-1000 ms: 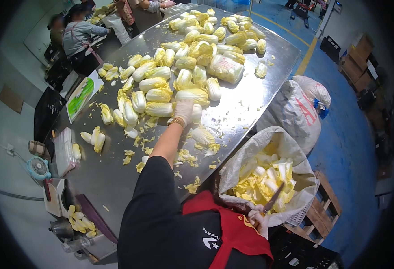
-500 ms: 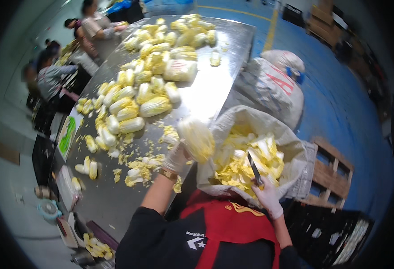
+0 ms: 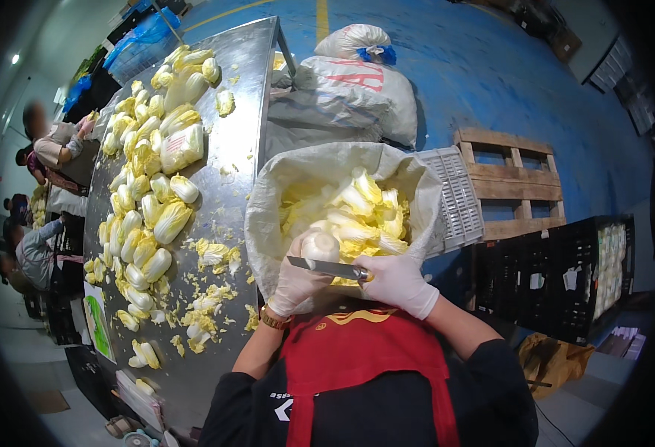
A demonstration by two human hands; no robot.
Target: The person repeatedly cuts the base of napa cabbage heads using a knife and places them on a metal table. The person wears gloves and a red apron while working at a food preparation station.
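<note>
My gloved left hand holds a napa cabbage over a large white sack, its round white base turned up. My gloved right hand grips a knife by the handle, with the blade lying across the cabbage's base. Loose yellow and white cabbage leaves fill the sack below both hands. Many cabbages and torn leaf scraps lie on the steel table to my left.
Full white sacks stand beyond the open one. A wooden pallet, a white plastic crate and black crates are to my right. Several co-workers work at tables on the left.
My left hand has lifted a cabbage from the table and brought it over the sack. The knife has swung from upright to across its base. My view has turned toward the sack.
</note>
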